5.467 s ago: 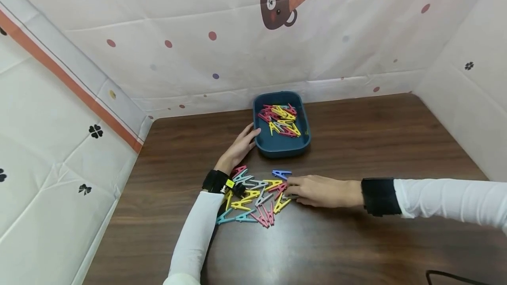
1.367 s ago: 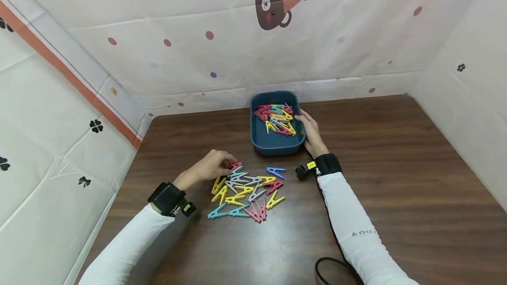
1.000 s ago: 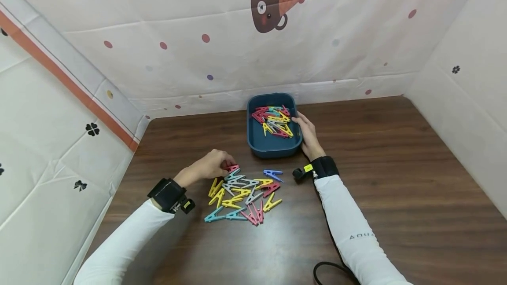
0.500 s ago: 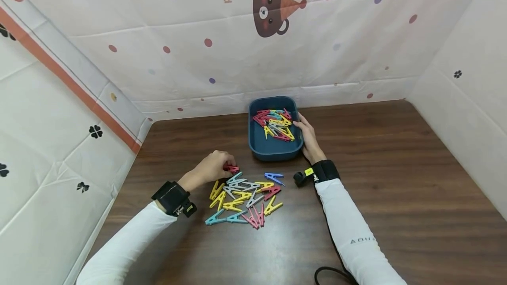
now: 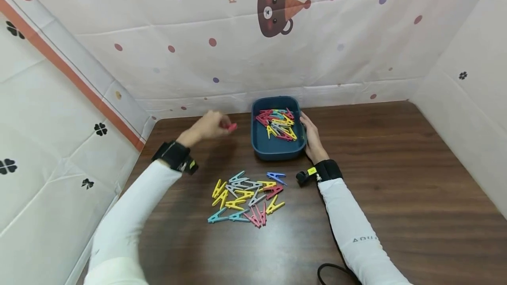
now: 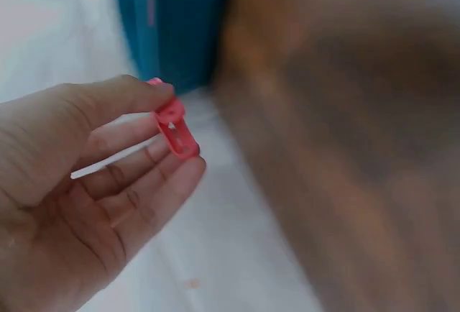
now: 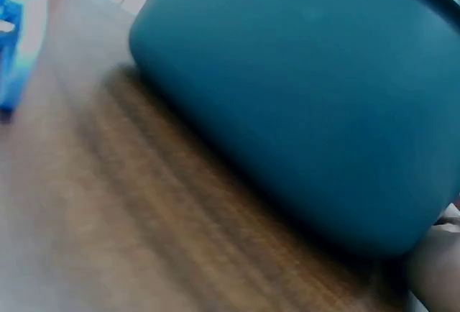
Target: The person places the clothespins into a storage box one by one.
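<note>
Up and to the left of the blue plastic bin [image 5: 273, 147], my left hand [image 5: 207, 127] pinches a red clothespin [image 5: 232, 127] above the table. The left wrist view shows the clothespin [image 6: 177, 129] between thumb and fingertips, its far end near the bin's wall [image 6: 180, 24]. My right hand [image 5: 311, 137] holds the bin's right side at the rim. In the right wrist view the bin [image 7: 302, 111] fills most of the picture, and only a bit of the hand [image 7: 437, 258] shows. Several red, yellow, grey and teal clothespins [image 5: 280, 126] lie inside the bin.
Several loose clothespins [image 5: 236, 205] in yellow, grey, teal and pink lie in a group on the wooden table [image 5: 396, 179]. A blue clothespin [image 5: 276, 177] lies at their right. A black cable [image 5: 330, 265] loops beside the right sleeve. Printed white sheets [image 5: 190, 65] stand behind the table.
My left hand has lifted the red clothespin from the group's upper edge and carried it up and away. The right hand, earlier at the loose clothespins, now holds the bin, which the left hand let go.
</note>
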Demonstrator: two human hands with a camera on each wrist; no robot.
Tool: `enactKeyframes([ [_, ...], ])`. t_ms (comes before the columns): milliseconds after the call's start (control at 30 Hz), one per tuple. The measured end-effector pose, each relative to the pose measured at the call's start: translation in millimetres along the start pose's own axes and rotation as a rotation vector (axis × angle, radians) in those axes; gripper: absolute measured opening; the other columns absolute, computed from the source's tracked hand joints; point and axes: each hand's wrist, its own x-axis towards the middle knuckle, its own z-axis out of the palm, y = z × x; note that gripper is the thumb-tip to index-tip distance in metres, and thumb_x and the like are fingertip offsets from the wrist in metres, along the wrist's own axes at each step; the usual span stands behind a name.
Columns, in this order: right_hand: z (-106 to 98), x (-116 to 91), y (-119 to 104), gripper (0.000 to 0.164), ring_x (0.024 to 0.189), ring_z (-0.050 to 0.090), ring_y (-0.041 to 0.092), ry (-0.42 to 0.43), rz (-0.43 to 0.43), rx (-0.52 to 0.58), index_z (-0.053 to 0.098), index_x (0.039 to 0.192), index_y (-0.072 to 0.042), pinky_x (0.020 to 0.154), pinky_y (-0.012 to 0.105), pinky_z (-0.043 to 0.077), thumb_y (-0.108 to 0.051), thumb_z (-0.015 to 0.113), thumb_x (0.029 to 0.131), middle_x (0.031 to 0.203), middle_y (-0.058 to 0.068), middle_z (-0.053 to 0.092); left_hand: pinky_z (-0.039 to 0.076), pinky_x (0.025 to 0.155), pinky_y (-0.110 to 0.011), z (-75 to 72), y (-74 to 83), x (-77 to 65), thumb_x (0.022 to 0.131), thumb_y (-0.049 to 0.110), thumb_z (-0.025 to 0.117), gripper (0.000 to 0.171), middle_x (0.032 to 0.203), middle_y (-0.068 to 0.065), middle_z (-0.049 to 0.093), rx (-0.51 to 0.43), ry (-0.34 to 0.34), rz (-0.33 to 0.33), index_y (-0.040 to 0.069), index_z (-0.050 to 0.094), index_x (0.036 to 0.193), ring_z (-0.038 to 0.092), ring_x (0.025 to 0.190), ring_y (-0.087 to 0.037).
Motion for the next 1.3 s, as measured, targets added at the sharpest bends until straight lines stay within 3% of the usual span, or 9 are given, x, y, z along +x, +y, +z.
enactKeyframes([
  [133, -15.7, 3.5, -6.5, 0.057, 0.158, 0.019, 0.011, -0.009, 0.058, 0.257, 0.023, 0.164, -0.028, 0.129, 0.028, 0.020, -0.033, 0.043, 0.111, 0.172, -0.006, 0.016, 0.059, 0.078, -0.039, -22.7, 22.8, 45.2, 0.093, 0.011, 0.074, 0.020, 0.096, -0.020, 0.076, -0.087, 0.105, 0.038, -0.004, 0.075, 0.105, 0.072, 0.085, -0.030],
  [300, -30.9, 8.6, -13.1, 0.061, 0.159, 0.013, 0.008, -0.058, 0.109, 0.687, 0.015, 0.166, -0.024, 0.130, 0.025, 0.017, -0.026, 0.042, 0.111, 0.173, -0.006, 0.010, 0.059, 0.084, -0.040, -13.2, 55.9, 90.1, 0.095, 0.014, 0.073, 0.023, 0.104, -0.020, 0.076, -0.111, 0.078, 0.049, -0.003, 0.074, 0.111, 0.073, 0.095, -0.030],
  [533, -34.0, 14.9, -17.8, 0.069, 0.159, 0.013, 0.008, -0.113, 0.154, 0.609, 0.011, 0.166, -0.023, 0.130, 0.026, 0.016, -0.030, 0.049, 0.108, 0.174, -0.007, 0.008, 0.058, 0.092, -0.036, 26.0, 82.7, 130.1, 0.097, 0.022, 0.072, 0.032, 0.120, -0.015, 0.072, 0.002, -0.110, -0.015, 0.002, 0.071, 0.122, 0.069, 0.106, -0.025],
  [700, -42.2, 14.5, -21.3, 0.079, 0.160, 0.010, 0.009, -0.199, 0.222, 0.586, 0.007, 0.166, -0.020, 0.131, 0.027, 0.013, -0.029, 0.056, 0.105, 0.174, -0.005, 0.003, 0.056, 0.088, -0.035, 48.9, 92.4, 136.6, 0.099, 0.025, 0.070, 0.035, 0.132, -0.016, 0.064, 0.078, -0.281, -0.032, 0.005, 0.067, 0.128, 0.066, 0.105, -0.025],
  [800, -41.7, 13.6, -21.2, 0.079, 0.160, 0.009, 0.010, -0.228, 0.248, 0.557, 0.006, 0.166, -0.020, 0.131, 0.027, 0.013, -0.026, 0.056, 0.105, 0.174, -0.004, 0.003, 0.056, 0.085, -0.033, 58.3, 91.7, 134.5, 0.100, 0.024, 0.068, 0.034, 0.130, -0.014, 0.064, 0.113, -0.325, -0.011, 0.007, 0.067, 0.130, 0.065, 0.100, -0.022],
  [933, -29.3, 10.7, -22.8, 0.071, 0.159, 0.016, 0.013, -0.189, 0.228, 0.425, 0.015, 0.166, -0.023, 0.130, 0.030, 0.017, -0.020, 0.054, 0.107, 0.173, -0.001, 0.010, 0.057, 0.090, -0.035, 53.9, 90.1, 125.7, 0.101, 0.026, 0.067, 0.043, 0.131, -0.013, 0.066, 0.163, -0.308, 0.049, 0.006, 0.061, 0.139, 0.067, 0.103, -0.022],
  [1033, -20.6, 9.0, -23.3, 0.067, 0.156, 0.024, 0.016, -0.132, 0.208, 0.268, 0.021, 0.164, -0.025, 0.129, 0.032, 0.022, -0.017, 0.054, 0.107, 0.171, 0.001, 0.020, 0.057, 0.090, -0.039, 36.6, 87.6, 103.4, 0.102, 0.027, 0.065, 0.044, 0.127, -0.013, 0.068, 0.190, -0.253, 0.113, 0.005, 0.060, 0.139, 0.067, 0.104, -0.024],
  [1167, -15.7, 10.6, -20.1, 0.067, 0.153, 0.029, 0.016, -0.078, 0.216, 0.159, 0.023, 0.164, -0.026, 0.128, 0.034, 0.026, -0.018, 0.055, 0.107, 0.169, 0.001, 0.024, 0.059, 0.083, -0.038, 10.3, 76.5, 41.4, 0.102, 0.024, 0.065, 0.032, 0.112, -0.010, 0.072, 0.215, -0.195, 0.165, 0.005, 0.067, 0.128, 0.068, 0.096, -0.021],
  [1300, -11.4, 12.7, -18.4, 0.065, 0.154, 0.027, 0.016, -0.065, 0.235, 0.165, 0.022, 0.164, -0.026, 0.128, 0.032, 0.026, -0.019, 0.053, 0.108, 0.170, 0.001, 0.021, 0.062, 0.075, -0.033, 4.4, 58.2, -33.8, 0.099, 0.021, 0.069, 0.026, 0.104, -0.008, 0.075, 0.200, -0.310, 0.122, 0.005, 0.070, 0.119, 0.071, 0.084, -0.017],
])
